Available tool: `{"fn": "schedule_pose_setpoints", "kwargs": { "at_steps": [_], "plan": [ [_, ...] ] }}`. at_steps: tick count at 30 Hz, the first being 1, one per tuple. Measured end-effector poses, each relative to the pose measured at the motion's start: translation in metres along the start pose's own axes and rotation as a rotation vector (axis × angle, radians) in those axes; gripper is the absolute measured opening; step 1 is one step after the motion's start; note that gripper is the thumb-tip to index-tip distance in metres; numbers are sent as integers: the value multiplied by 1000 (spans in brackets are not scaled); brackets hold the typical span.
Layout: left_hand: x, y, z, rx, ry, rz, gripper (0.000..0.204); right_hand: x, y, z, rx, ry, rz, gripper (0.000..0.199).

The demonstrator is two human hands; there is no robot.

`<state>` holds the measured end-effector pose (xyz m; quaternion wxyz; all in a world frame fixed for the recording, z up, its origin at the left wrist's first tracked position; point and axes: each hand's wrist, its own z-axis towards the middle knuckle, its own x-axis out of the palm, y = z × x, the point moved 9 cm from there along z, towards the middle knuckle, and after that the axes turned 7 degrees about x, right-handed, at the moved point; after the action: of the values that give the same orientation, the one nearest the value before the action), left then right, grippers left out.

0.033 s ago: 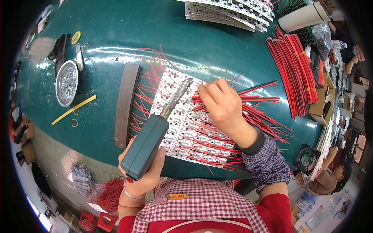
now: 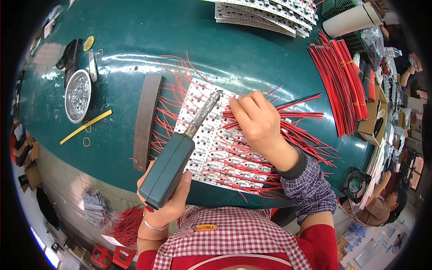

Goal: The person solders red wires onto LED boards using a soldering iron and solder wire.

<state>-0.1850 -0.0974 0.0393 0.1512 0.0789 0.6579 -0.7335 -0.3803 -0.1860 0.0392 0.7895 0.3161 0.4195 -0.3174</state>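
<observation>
My left hand (image 2: 171, 198) is wrapped round the dark green body of a soldering gun (image 2: 168, 168). Its worn silver barrel slants up and right, and the tip is over the upper part of a white circuit board panel (image 2: 204, 148). Close to that tip, my right hand (image 2: 257, 119) is closed in a pinch at the panel's upper right edge. A red wire seems to be between its fingertips, which partly hide it. Many thin red wires (image 2: 306, 140) fan out from both sides of the panel, several passing under my right hand.
A brown bar (image 2: 147, 121) lies across the wires left of the panel. Further left are a bowl of silvery bits (image 2: 78, 96) and a yellow strip (image 2: 85, 127). Red wire bundles (image 2: 339, 85), a white cylinder (image 2: 352, 20) and a small fan (image 2: 356, 185) stand right. Panels (image 2: 265, 18) are stacked behind.
</observation>
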Motion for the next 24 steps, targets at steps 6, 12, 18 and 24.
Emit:
{"fn": "schedule_pose_setpoints", "kwargs": {
  "at_steps": [6, 12, 18, 24],
  "plan": [
    [-7, -5, -5, -3, -72, -10, 26, -14, 5, -5, -7, -96, 65, 46],
    [-3, 14, -16, -191, -75, -125, 26, -14, 0, -10, 149, -75, 59, 59],
    [2, -2, -6, -57, -50, -67, 25, -9, 7, -10, 83, -25, 74, 52],
    [3, -5, -4, 66, 18, -6, 24, -6, 13, -7, 57, -22, 51, 40]
  ]
}}
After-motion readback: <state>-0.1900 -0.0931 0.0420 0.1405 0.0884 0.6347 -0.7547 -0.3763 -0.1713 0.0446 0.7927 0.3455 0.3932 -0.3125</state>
